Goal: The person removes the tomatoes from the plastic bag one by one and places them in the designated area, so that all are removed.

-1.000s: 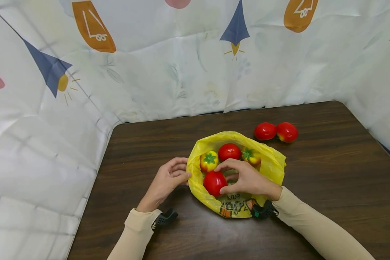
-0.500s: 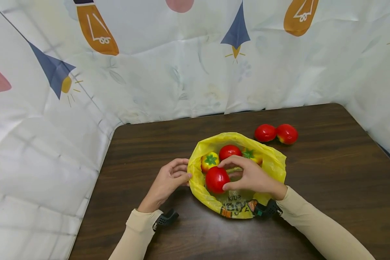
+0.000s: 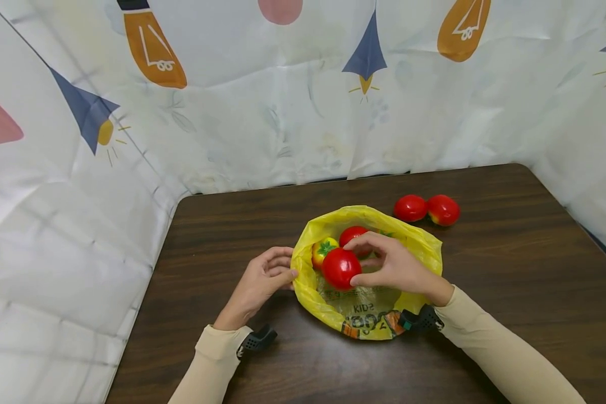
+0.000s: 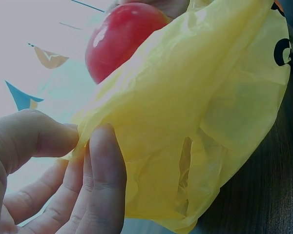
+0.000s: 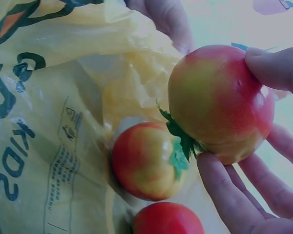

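Observation:
In the head view, a yellow plastic bag (image 3: 368,331) lies with its mouth wide on the table. My left hand (image 3: 256,284) pinches the bag's left rim between thumb and fingers, which the left wrist view shows close up. Over the bag's mouth, my right hand (image 3: 396,268) grips a red tomato (image 3: 341,269) between thumb and fingers. The right wrist view shows its yellowish underside and green leafy stem. Inside the bag sit a yellow-red tomato (image 5: 149,161) with a green calyx and a red tomato (image 3: 352,235). The right hand hides most of another one.
Two red tomatoes (image 3: 410,208) lie side by side on the dark wooden table (image 3: 222,219), behind the bag to its right. A white printed cloth (image 3: 262,123) hangs along the table's back and left.
My right hand has lifted the red tomato up from the bag's floor, moving slightly away from me and to the right. The left hand stays at the rim.

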Available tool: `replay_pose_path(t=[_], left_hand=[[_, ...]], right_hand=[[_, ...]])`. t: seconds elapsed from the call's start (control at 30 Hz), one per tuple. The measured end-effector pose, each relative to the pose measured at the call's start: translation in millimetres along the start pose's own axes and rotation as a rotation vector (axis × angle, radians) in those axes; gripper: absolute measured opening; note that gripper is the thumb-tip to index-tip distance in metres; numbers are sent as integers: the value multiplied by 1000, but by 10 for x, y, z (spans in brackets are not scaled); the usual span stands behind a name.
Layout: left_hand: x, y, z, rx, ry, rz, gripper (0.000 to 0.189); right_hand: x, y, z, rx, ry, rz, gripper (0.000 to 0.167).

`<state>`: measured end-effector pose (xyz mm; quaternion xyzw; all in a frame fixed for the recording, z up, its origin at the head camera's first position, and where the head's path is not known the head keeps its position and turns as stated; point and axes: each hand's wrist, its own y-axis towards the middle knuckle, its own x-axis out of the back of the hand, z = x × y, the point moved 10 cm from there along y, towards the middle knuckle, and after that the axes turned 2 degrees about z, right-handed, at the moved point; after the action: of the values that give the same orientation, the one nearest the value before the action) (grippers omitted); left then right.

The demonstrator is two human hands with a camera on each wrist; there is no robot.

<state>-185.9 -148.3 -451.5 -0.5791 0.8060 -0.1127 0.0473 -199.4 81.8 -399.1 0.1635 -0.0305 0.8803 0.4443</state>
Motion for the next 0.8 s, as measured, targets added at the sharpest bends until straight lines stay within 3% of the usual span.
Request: replay_pose_path(t=[0.8], left_hand=[[5,-19,-4,1,-7,1,49]], right_hand=[[495,-35,187,-29,-52,-116,53]])
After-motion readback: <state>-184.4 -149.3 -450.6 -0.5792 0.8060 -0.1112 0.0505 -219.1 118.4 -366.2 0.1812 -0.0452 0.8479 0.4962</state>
